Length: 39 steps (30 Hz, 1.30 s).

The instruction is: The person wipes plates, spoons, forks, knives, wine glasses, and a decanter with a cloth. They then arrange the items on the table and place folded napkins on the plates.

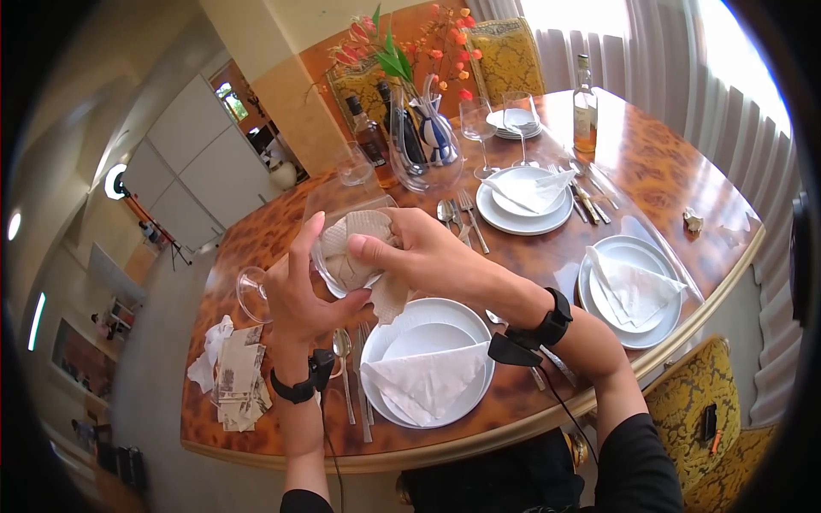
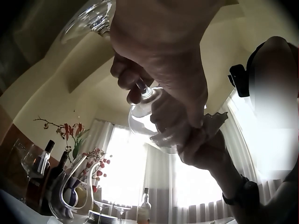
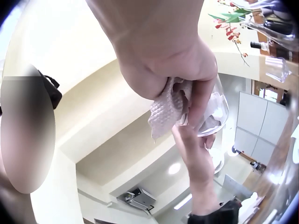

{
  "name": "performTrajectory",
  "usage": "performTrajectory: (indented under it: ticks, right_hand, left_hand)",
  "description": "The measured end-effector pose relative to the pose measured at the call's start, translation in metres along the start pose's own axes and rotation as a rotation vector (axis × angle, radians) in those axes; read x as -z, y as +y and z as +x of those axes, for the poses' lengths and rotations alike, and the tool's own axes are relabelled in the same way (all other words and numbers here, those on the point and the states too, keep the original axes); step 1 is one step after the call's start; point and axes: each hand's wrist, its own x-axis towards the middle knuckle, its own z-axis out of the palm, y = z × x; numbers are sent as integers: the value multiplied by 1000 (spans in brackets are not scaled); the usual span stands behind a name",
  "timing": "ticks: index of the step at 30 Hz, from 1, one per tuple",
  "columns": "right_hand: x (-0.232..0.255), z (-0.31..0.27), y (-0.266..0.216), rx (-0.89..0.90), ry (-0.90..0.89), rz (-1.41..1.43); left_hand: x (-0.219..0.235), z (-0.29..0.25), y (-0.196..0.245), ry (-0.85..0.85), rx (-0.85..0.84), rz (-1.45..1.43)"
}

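A clear wine glass [image 2: 142,121] lies tilted between both hands. My left hand [image 1: 295,295] grips it, with fingers curled round the stem in the left wrist view; its round foot [image 1: 251,295] sticks out to the left in the head view. My right hand [image 1: 410,252] holds a beige waffle-textured cloth [image 1: 346,244], bunched into the bowl with the thumb pressing on it. A loose end of the cloth [image 3: 166,112] hangs below the right hand. Part of the bowl is hidden behind the fingers. Both hands are above the table, beyond the nearest plate setting [image 1: 428,402].
The glossy table [image 1: 667,162] bears place settings with folded napkins [image 1: 633,286], cutlery [image 1: 344,368], a glass decanter [image 1: 419,162], a whisky-type bottle [image 1: 585,111], standing wine glasses [image 1: 476,128] and flowers [image 1: 398,60]. Printed paper napkins [image 1: 239,376] lie at the left edge.
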Motion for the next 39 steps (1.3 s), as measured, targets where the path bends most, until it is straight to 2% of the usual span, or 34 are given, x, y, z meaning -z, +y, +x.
performTrajectory:
  ticks: [1, 2, 3, 4, 5, 6, 7, 10, 11, 12, 14, 15, 16, 18, 19, 20, 22, 23, 24, 26, 27, 29, 30, 31, 32, 33, 34, 36, 38, 39]
  right_hand:
    - [0, 0, 2, 126, -56, -103]
    - [0, 0, 2, 252, -112, -204]
    - [3, -3, -3, 237, -242, -301]
    - [4, -6, -8, 235, -247, -302]
    - [4, -9, -14, 221, -379, -474]
    - [4, -10, -18, 205, -512, -646]
    - [2, -11, -18, 177, -526, -608]
    - [2, -13, -25, 106, -444, -717]
    - [4, -10, -26, 8, -431, -587]
    - [5, -8, -20, 8, -434, -587]
    - [7, -2, -2, 111, -126, -177]
    - [8, -4, -13, -13, -118, -100]
    - [8, -4, -12, -14, -121, -102]
    - [9, -4, -11, -25, -79, -139]
    - [5, -3, -9, 100, -112, -152]
    - [6, -4, -11, 95, -116, -154]
    - [9, -8, -23, 202, -224, -439]
    - [10, -11, -35, 124, -263, -558]
    - [12, -10, -35, 122, -270, -557]
    - [14, -8, -35, 351, -314, -694]
    - [15, -8, -35, 351, -318, -695]
    - [17, -8, -36, 287, -239, -627]
    - [18, -6, -32, 286, -242, -628]
    - [20, -3, -25, 360, -170, -582]
    - [21, -1, -21, 434, -97, -533]
    - [20, -3, -25, 426, -28, -495]
    - [19, -3, -24, 427, -34, -494]
    - [17, 0, -19, 453, 338, -197]
    - [24, 4, -20, 479, 540, 26]
    - [31, 4, -24, 476, 625, 5]
  left_hand:
    - [-2, 2, 3, 75, -2, 16]
    - [0, 1, 2, 80, 2, 16]
    - [4, 0, 1, 15, 127, -224]
    - [8, -1, -1, -51, 251, -464]
    - [12, -2, -5, -46, 255, -463]
    - [17, -3, -9, -176, 367, -551]
    - [20, -4, -11, -308, 480, -638]
    - [12, -5, -8, -232, 574, -712]
    - [1, -5, -7, -3, 454, -673]
    - [-2, -4, 2, -1, 456, -672]
    - [-2, 0, 17, 40, 261, -565]
    - [2, 0, 10, -4, 39, -129]
    - [1, 1, 8, 0, 42, -128]
    - [-3, 2, 6, 64, -181, 107]
    - [-7, 1, 6, 114, -150, 83]
    - [-6, 1, 8, 116, -145, 82]
    - [1, 4, 14, 31, 162, -253]
    - [1, 3, 10, 34, 166, -253]
    - [1, 2, 1, 26, 227, -482]
    - [-3, -3, -6, 24, 289, -711]
    - [-7, -4, -6, 69, 367, -736]
    - [-6, -5, -3, 119, 445, -762]
    - [1, -3, 4, 26, 571, -856]
    - [5, -3, 8, -70, 696, -947]
    - [5, -3, 8, -65, 696, -947]
    - [4, -5, 9, -70, 789, -1027]
    - [2, -6, 10, -75, 883, -1106]
    - [-2, -5, 10, -74, 899, -1176]
    - [-8, -3, 10, -65, 914, -1251]
    - [-12, -3, 11, -9, 988, -1376]
